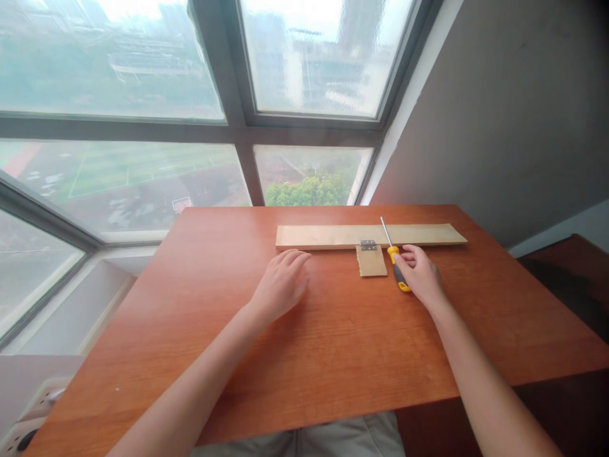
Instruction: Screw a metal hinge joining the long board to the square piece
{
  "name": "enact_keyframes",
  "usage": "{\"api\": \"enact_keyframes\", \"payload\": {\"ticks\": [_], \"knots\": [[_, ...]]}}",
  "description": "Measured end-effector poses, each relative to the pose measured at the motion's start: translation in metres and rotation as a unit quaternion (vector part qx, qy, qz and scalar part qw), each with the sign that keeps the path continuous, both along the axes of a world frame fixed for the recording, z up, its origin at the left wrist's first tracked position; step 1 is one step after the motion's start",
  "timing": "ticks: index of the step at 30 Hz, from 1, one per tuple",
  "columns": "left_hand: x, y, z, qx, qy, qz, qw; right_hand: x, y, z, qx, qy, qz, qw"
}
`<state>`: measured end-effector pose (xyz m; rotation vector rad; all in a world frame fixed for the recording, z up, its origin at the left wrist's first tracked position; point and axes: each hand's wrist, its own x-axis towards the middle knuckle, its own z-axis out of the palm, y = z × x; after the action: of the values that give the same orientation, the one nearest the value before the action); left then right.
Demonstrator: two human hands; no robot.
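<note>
A long pale wooden board (323, 235) lies across the far side of the reddish table (285, 355). A small metal hinge (368, 245) joins it to a short wooden piece (372, 262) in front. My right hand (421, 274) rests on the yellow-and-black handle of a screwdriver (394, 260), fingers curled over it; the metal shaft points away across the board. My left hand (280, 284) lies flat on the table just in front of the board's left end, fingers stretched out, holding nothing.
Large windows (190, 95) rise behind the table's far edge. A grey wall (514, 114) runs along the right side. A white power strip (28, 419) lies at the lower left, beyond the table's left edge.
</note>
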<state>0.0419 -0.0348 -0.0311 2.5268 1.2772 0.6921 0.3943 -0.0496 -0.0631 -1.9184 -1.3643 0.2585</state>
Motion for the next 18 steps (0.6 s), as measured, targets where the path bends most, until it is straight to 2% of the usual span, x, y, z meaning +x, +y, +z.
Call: {"api": "enact_keyframes", "payload": {"ticks": [3, 5, 7, 9, 11, 14, 16, 18], "knots": [[0.002, 0.001, -0.013, -0.063, -0.087, -0.005, 0.994, -0.007, -0.003, 0.019, 0.028, -0.022, 0.004, 0.999], [0.005, 0.003, -0.016, -0.099, -0.102, 0.005, 0.990, -0.023, -0.005, 0.035, 0.064, -0.034, 0.020, 0.997], [0.009, 0.002, -0.015, -0.121, -0.079, 0.000, 0.990, -0.053, -0.005, 0.047, 0.080, -0.021, 0.083, 0.993], [0.011, 0.000, -0.013, -0.122, -0.040, -0.022, 0.991, -0.093, -0.004, 0.053, 0.084, 0.007, 0.175, 0.981], [0.013, -0.004, -0.014, -0.102, -0.012, -0.044, 0.994, -0.138, -0.002, 0.051, 0.078, 0.034, 0.271, 0.959], [0.013, -0.009, -0.023, -0.067, -0.004, -0.050, 0.996, -0.194, 0.002, 0.039, 0.068, 0.063, 0.386, 0.918], [0.013, -0.012, -0.029, -0.061, -0.002, -0.026, 0.998, -0.215, 0.003, 0.029, 0.066, 0.077, 0.408, 0.907], [0.013, -0.013, -0.033, -0.067, -0.002, -0.023, 0.997, -0.220, 0.003, 0.021, 0.067, 0.093, 0.405, 0.907]]}}
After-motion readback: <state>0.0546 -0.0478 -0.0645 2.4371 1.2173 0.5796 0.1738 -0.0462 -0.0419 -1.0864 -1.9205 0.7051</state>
